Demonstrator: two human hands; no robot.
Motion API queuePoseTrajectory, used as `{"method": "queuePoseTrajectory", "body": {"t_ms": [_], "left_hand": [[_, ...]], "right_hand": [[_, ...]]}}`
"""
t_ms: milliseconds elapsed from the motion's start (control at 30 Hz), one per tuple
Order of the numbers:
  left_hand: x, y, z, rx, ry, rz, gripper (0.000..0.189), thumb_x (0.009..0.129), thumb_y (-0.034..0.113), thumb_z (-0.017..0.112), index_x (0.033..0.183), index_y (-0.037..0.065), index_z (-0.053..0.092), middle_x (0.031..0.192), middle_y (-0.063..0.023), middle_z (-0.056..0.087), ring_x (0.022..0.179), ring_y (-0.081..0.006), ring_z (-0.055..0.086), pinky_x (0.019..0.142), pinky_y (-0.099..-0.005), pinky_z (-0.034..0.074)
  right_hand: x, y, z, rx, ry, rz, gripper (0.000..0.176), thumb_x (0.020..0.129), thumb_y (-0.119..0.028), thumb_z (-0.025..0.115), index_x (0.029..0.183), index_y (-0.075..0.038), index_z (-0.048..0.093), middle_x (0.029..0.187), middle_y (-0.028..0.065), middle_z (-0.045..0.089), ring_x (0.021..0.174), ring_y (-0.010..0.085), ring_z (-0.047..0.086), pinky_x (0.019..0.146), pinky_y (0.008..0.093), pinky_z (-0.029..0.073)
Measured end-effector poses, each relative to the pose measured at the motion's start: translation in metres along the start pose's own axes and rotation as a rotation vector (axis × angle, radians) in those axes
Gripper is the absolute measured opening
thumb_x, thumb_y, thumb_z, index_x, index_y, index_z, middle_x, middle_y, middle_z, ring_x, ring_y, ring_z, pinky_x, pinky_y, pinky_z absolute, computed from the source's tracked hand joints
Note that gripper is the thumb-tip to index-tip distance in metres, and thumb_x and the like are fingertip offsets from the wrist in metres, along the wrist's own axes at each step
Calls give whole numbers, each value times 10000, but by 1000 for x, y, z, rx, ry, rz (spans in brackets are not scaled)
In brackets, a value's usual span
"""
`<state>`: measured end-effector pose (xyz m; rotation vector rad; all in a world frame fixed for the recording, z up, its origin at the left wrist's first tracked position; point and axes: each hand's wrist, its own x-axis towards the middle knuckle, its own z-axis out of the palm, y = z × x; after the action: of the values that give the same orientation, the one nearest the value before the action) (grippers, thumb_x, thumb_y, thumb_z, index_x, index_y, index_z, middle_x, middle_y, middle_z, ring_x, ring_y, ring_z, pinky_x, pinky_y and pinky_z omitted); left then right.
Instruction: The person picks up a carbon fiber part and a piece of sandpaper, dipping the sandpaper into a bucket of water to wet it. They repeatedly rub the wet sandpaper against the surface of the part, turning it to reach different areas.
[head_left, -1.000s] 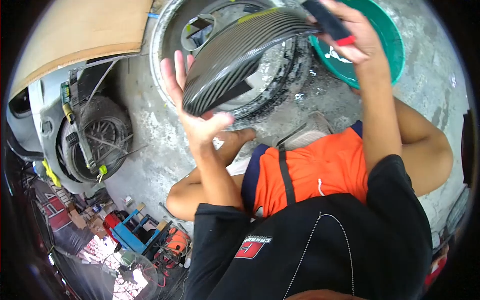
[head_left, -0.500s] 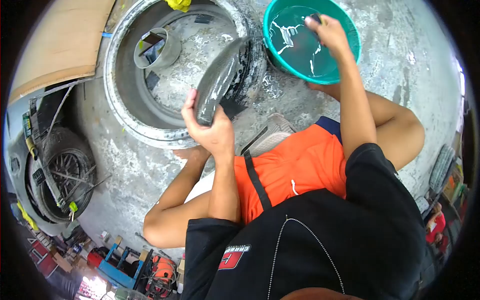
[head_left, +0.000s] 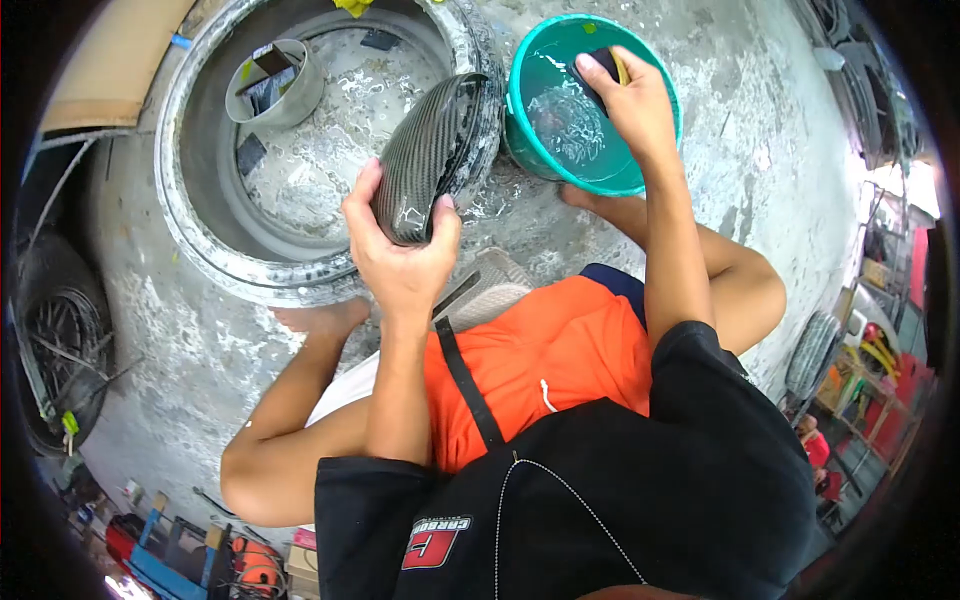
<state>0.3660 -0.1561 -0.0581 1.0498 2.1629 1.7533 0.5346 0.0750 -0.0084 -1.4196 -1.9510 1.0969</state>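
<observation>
My left hand [head_left: 402, 262] grips the lower end of a curved, glossy carbon-fibre part [head_left: 425, 150], thumb on one side and fingers on the other. The part is tilted upward, its far end beside the rim of a large grey ring [head_left: 195, 215]. Over the green bucket [head_left: 515, 120], my right hand [head_left: 632, 105] pinches a dark sanding block [head_left: 600, 75] with a yellow edge. Rippled water [head_left: 565, 125] lies in the bucket below the block.
Inside the ring stands a small grey pot [head_left: 305, 105] holding dark pieces. A dark square piece [head_left: 251, 154] lies near it. A wheel [head_left: 65, 335] is at the left, and a tyre [head_left: 812, 350] at the right. A distant person in red [head_left: 815, 450] is at far right.
The view has shifted, moving the scene leftward. The carbon-fibre part has turned to show more of its woven face. My right hand keeps the block over the bucket, and the water is now more rippled.
</observation>
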Motion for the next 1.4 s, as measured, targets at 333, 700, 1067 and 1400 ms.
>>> {"method": "queuePoseTrajectory", "body": {"t_ms": [333, 700, 1067, 1400], "left_hand": [[4, 7, -6, -16, -113, -66, 684, 656, 47, 763, 1319, 32, 593, 1360, -252, 576, 1320, -429, 528, 1128, -482, 417], [3, 11, 1, -65, -43, -111, 588, 657, 30, 757, 1227, 6, 612, 1312, -266, 600, 1243, -433, 581, 1100, -464, 433], [-1, 15, 4, -32, -25, -52, 591, 662, 20, 750, 1239, 9, 619, 1324, -274, 594, 1276, -440, 559, 1103, -470, 426], [-2, 13, -6, -72, -106, -5, 676, 634, 103, 809, 1275, 18, 611, 1351, -270, 583, 1303, -434, 537, 1109, -480, 413]], "right_hand": [[-54, -59, 74, 86, -75, -566, 191, 812, -140, 852, 946, -30, 772, 922, 115, 746, 863, 253, 727, 791, 354, 568], [-61, -42, 84, -88, -97, -777, 468, 609, 71, 642, 1065, -4, 720, 1099, 175, 719, 990, 337, 694, 867, 439, 555], [-76, -58, 78, -221, -109, -896, 520, 627, 122, 609, 1093, -63, 745, 1102, 149, 744, 962, 323, 712, 837, 404, 581], [-93, -71, 81, -94, -266, -1073, 316, 694, -41, 708, 1007, -33, 669, 1035, 91, 701, 1008, 301, 686, 880, 411, 563]]}}
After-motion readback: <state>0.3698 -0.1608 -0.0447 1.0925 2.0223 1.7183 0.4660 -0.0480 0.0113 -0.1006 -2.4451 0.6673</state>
